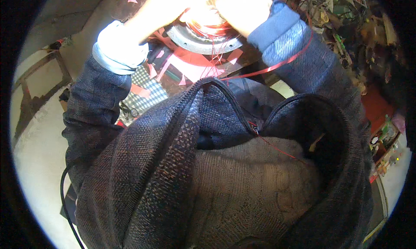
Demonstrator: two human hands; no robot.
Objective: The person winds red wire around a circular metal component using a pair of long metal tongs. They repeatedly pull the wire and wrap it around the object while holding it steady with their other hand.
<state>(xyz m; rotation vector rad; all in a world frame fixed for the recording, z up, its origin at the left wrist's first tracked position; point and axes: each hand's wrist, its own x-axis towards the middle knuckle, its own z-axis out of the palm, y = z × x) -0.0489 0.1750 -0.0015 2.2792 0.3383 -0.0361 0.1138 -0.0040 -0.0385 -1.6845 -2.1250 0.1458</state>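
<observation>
A round grey metal stator core (203, 46) lies at the top middle, with reddish copper wire windings (201, 29) bunched inside its ring. My left hand (169, 8) reaches to the windings from the left; glare and the picture's top edge hide its fingers. From the right my right hand (247, 9) touches the windings, its fingers curled in, but what they hold is washed out by the light. Several thin red wire ends hang from the stator's near side toward my jacket. A flat red strip (271, 68) runs from there under my right sleeve.
Pink paper pieces (190, 65) are scattered around the stator. A checkered cloth (149, 93) lies near my left forearm. At the upper right is a heap of mixed scraps (342, 32). My open dark jacket (143, 162) fills the near part, with a thin red wire across it.
</observation>
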